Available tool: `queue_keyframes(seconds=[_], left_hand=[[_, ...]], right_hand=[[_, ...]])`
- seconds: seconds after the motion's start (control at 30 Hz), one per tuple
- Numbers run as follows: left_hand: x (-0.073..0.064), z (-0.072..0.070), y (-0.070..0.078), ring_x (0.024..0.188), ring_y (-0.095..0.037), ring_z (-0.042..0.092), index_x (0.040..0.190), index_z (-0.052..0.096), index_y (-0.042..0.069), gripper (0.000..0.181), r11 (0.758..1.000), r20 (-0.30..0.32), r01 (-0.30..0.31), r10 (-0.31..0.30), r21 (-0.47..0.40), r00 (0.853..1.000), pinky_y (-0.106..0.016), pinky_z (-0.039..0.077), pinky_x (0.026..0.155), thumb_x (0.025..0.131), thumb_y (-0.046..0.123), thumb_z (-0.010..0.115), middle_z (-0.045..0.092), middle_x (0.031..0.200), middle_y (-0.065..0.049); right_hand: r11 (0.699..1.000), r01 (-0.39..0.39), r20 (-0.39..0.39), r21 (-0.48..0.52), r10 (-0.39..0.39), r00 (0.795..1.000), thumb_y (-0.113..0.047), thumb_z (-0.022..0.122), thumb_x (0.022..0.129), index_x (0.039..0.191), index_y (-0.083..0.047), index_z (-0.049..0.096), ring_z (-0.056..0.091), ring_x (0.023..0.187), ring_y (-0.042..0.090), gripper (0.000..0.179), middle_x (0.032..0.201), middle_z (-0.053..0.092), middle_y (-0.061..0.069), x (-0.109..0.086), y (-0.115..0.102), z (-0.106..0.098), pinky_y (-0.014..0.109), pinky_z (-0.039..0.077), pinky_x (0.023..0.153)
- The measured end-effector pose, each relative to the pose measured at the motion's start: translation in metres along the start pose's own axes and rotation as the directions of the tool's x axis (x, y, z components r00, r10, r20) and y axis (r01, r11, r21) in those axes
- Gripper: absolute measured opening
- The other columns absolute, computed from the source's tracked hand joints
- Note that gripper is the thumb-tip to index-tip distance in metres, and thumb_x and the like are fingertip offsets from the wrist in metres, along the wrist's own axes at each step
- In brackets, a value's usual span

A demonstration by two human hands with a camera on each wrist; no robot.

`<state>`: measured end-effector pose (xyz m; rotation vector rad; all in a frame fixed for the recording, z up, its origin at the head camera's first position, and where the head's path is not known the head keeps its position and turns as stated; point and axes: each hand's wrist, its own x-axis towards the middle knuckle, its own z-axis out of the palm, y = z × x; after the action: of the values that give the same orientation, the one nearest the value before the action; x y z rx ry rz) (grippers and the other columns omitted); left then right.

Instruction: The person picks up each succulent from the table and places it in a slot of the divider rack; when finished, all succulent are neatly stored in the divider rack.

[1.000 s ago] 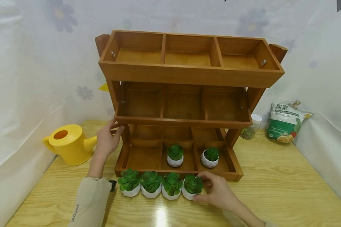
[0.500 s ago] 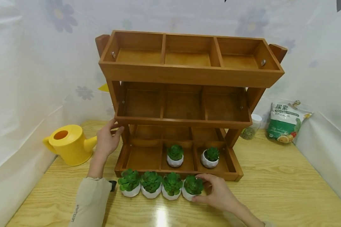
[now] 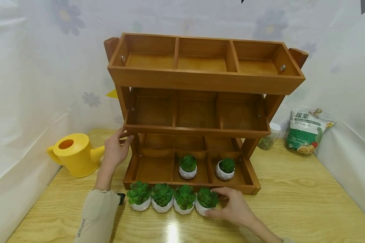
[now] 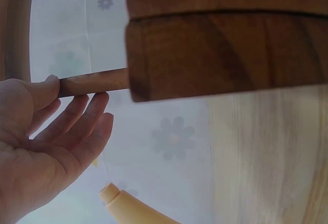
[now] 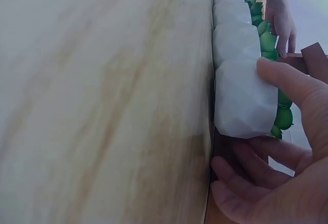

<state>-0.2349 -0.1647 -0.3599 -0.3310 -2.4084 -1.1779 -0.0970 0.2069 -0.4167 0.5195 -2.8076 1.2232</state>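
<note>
My right hand (image 3: 232,207) pinches the rightmost potted succulent (image 3: 207,199) of a row on the table, thumb at the front of its white faceted pot (image 5: 243,101) and fingers behind. Several matching succulents stand side by side to its left, before a brown wooden three-tier plant stand (image 3: 203,80). Two more succulents sit in its bottom tier: one (image 3: 187,167) in the middle compartment, another (image 3: 224,169) in the right one. At the stand's left side my left hand (image 3: 116,148) holds a wooden slat (image 4: 95,82) between thumb and fingers.
A yellow watering can (image 3: 76,156) stands on the wooden table (image 3: 310,195) left of my left arm. Behind the stand's right side are a white-lidded jar (image 3: 269,136) and a green-and-white bag (image 3: 305,133). A flower-patterned white sheet (image 3: 54,64) hangs around the back and sides.
</note>
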Motion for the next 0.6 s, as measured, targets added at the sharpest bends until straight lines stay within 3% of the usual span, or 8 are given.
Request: queue_keyframes(seconds=[0.13,0.33,0.6], left_hand=[[0.0,0.0,0.0,0.098,-0.046,0.063,0.137,0.05,0.002,0.04,1.0,-0.006,-0.006,0.006,0.005,1.0,-0.055,0.054,0.079,0.097,0.009,0.055,0.06,0.12,-0.029],[-0.001,-0.002,0.001,0.098,-0.047,0.063,0.136,0.051,0.002,0.039,1.0,-0.009,-0.001,0.001,0.007,1.0,-0.056,0.054,0.08,0.098,0.009,0.055,0.06,0.119,-0.03],[0.0,0.0,0.0,0.099,-0.046,0.063,0.134,0.052,0.001,0.038,1.0,-0.009,-0.01,0.01,0.007,1.0,-0.055,0.054,0.08,0.097,0.009,0.056,0.061,0.119,-0.029]], right_hand=[[0.997,-0.06,0.023,0.053,0.059,0.998,-0.037,0.088,0.066,0.107,-0.008,0.071,0.066,0.082,0.012,0.053,0.1,0.07,0.002,-0.001,-0.002,-0.003,0.024,0.055,0.067],[0.989,-0.059,0.076,0.137,0.049,0.996,-0.031,0.087,0.069,0.112,-0.011,0.07,0.067,0.083,0.014,0.05,0.101,0.071,0.001,0.004,-0.011,-0.011,0.029,0.056,0.068],[0.992,-0.05,0.075,0.113,0.042,0.996,-0.033,0.085,0.071,0.111,-0.009,0.069,0.067,0.083,0.014,0.05,0.098,0.07,0.001,0.012,-0.027,-0.026,0.03,0.056,0.069]])
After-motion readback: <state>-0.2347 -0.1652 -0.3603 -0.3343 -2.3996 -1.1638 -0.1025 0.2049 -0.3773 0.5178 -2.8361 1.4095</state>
